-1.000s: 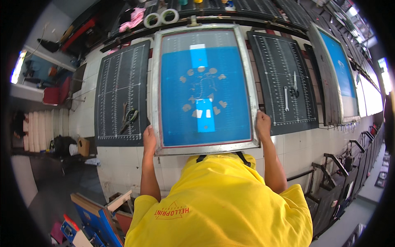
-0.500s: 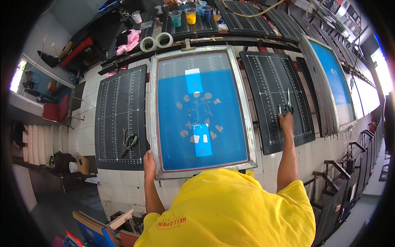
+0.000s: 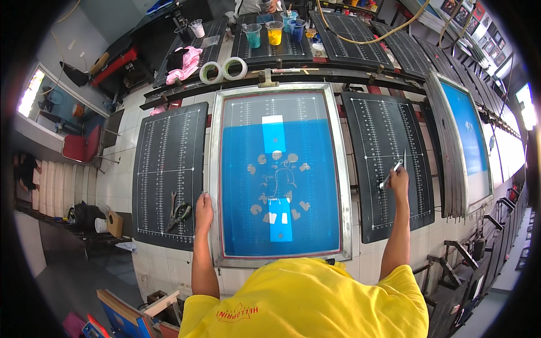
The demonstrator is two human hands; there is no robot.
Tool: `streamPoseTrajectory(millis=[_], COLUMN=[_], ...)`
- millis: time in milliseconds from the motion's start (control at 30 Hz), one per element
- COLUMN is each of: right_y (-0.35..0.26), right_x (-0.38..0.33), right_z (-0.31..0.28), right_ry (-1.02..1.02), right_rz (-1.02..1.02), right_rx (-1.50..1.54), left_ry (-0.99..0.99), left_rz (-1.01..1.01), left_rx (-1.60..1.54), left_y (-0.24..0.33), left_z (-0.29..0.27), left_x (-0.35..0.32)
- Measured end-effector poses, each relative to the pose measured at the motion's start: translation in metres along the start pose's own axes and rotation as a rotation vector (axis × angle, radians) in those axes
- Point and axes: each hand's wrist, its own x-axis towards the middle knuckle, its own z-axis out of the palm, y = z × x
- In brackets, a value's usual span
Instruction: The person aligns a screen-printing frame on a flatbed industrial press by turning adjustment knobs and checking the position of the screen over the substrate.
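Note:
A silver wrench slants out of my right hand, which is closed on it over the right black printing board. Just beyond the fingers, a pointed metal blade, like that of scissors, shows; its lower part is hidden. My left hand is closed at the left edge of the metal screen frame, its fingers partly hidden. Blue mesh with a pale design and light blue pieces fills the frame. Green-handled pliers and another metal tool lie on the left black board.
Two tape rolls and a pink cloth sit beyond the screen. Cups of ink, one yellow, stand on a far board near another person's hand. More framed screens lean at the right.
My right hand has taken up the wrench, which lay upright in view on the board, and it now tilts. The left hand stays by the frame. The whole view has shifted, showing more at the far side.

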Motion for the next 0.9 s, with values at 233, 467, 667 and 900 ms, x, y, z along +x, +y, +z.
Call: streamPoseTrajectory(millis=[233, 467, 667, 900], right_y=[-0.147, -0.223, -0.228, -0.224], right_x=[0.079, 0.194, 0.245, 0.258], right_z=[0.053, 0.143, 0.193, 0.209], right_ry=[-0.002, -0.126, -0.151, -0.209], right_rz=[-0.18, -0.127, -0.094, -0.049], right_rx=[0.848, 0.976, 0.963, 0.977], left_ry=[0.028, 0.042, 0.089, 0.055], left_rz=[0.05, -0.067, -0.067, -0.064], left_rx=[0.117, 0.084, 0.107, 0.122], left_y=[0.026, 0.029, 0.029, 0.029], left_z=[0.022, 0.03, 0.031, 0.027], left_x=[0.045, 0.038, 0.037, 0.04])
